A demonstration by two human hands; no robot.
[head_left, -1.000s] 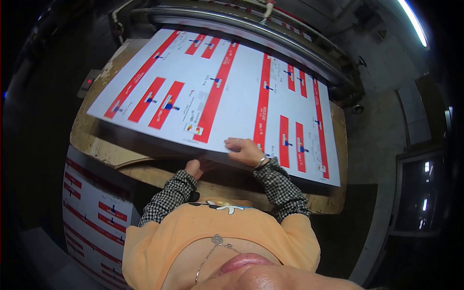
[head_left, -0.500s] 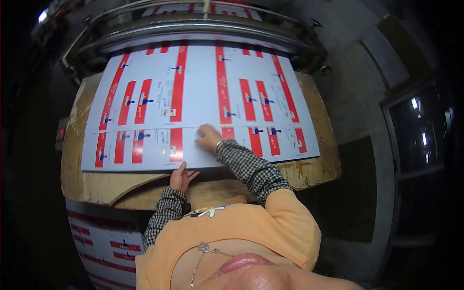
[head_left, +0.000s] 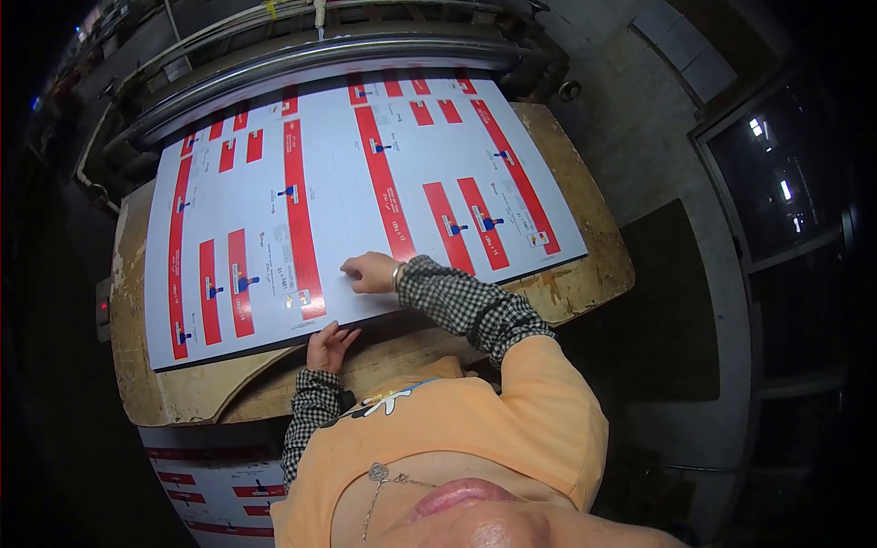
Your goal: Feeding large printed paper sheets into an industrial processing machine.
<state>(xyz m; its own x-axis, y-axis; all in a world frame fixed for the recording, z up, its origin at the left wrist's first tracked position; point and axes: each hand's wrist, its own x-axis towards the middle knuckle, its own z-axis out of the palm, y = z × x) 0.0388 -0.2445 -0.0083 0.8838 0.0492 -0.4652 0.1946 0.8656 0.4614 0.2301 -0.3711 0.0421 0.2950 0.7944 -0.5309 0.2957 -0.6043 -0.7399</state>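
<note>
A large white printed sheet (head_left: 343, 219) with red bands and small blue figures lies on a wooden board, its far end at a metal roller. My right hand (head_left: 370, 272) rests over the sheet near its front edge, fingers curled with the index tip against the surface; whatever lies under them is hidden. At the front edge of the sheet, my left hand (head_left: 329, 349) has its thumb against the rim and its other fingers apart. A dark line of thickness shows below the sheet along that edge.
The roller (head_left: 320, 68) spans the far side within a machine frame. Worn wooden board (head_left: 585, 192) shows around the sheet, with a curved cutout at the front. More printed sheets (head_left: 210, 479) lie lower left. Dark glass panels (head_left: 776, 192) stand at the right.
The upper sheet has moved away toward the roller, uncovering more of the sheet beneath. My right hand has shifted slightly left and nearer; my left stays at the front edge. The view has tilted.
</note>
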